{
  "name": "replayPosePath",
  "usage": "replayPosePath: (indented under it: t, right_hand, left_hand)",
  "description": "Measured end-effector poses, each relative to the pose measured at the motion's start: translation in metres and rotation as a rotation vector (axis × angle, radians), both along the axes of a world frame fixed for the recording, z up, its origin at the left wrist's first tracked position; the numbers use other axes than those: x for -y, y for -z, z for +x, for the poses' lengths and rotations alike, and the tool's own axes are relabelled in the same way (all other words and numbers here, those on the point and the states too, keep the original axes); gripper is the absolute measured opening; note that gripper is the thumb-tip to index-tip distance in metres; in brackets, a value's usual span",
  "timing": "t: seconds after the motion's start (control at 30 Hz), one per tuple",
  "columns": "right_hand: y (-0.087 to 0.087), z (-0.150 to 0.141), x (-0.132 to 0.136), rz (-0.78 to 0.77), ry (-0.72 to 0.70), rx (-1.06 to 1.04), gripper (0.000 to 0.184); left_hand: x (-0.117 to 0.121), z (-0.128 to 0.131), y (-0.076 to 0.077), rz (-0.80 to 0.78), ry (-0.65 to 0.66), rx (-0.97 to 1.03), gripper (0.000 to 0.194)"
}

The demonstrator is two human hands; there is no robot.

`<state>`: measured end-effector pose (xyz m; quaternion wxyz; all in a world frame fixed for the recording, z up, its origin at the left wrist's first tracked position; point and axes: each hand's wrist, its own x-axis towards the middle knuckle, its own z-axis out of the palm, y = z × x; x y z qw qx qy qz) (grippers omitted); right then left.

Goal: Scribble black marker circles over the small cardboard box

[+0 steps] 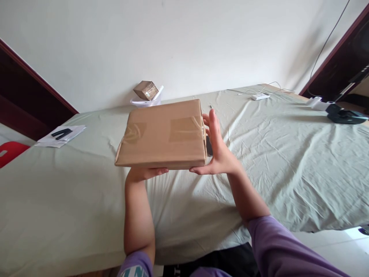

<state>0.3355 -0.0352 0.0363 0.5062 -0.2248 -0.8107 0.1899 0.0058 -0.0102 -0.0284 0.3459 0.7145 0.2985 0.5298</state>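
Note:
A flat parcel wrapped in brown paper [161,140], with strips of clear tape on its top, is held up above the cloth-covered table. My left hand [144,174] supports it from below, with most of the fingers hidden under the parcel. At the right end, my right hand [217,152] grips the parcel, its thumb along the near lower edge and its fingers against the folded side. Beyond the right hand a small dark object [209,146] shows partly, too covered to name.
A small taped cardboard box [146,90] rests on a clear plastic container [147,103] by the wall. At left, a black stapler-like object [62,133] lies on papers [72,138]. A white power strip [260,96] and a black object [346,115] are at right.

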Motion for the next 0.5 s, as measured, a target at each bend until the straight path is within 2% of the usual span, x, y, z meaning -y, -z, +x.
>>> replayPosePath:
  t: [0.07,0.2,0.27,0.37,0.43,0.5]
  right_hand:
    - [-0.002,-0.002,0.003,-0.039,0.014,-0.022,0.163]
    - [-0.003,-0.003,0.003,-0.216,0.029,-0.158,0.160]
    - [0.000,-0.001,-0.001,-0.362,-0.008,-0.315,0.149]
    - [0.006,-0.002,-0.013,-0.582,-0.071,-0.608,0.121]
    - [0.011,-0.007,-0.024,-0.597,-0.027,-0.751,0.110]
    - [0.017,-0.015,-0.034,-0.503,0.052,-0.754,0.112]
  left_hand:
    - [0.004,0.005,-0.003,-0.029,-0.013,-0.012,0.063]
    - [0.012,0.017,-0.013,-0.095,0.047,0.125,0.089]
    - [0.012,0.020,-0.020,-0.058,0.085,0.227,0.095]
    - [0.004,0.018,-0.027,0.032,0.031,0.322,0.084]
    - [-0.006,0.017,-0.027,0.059,0.004,0.337,0.081]
    - [-0.014,0.024,-0.022,0.031,0.057,0.299,0.092]
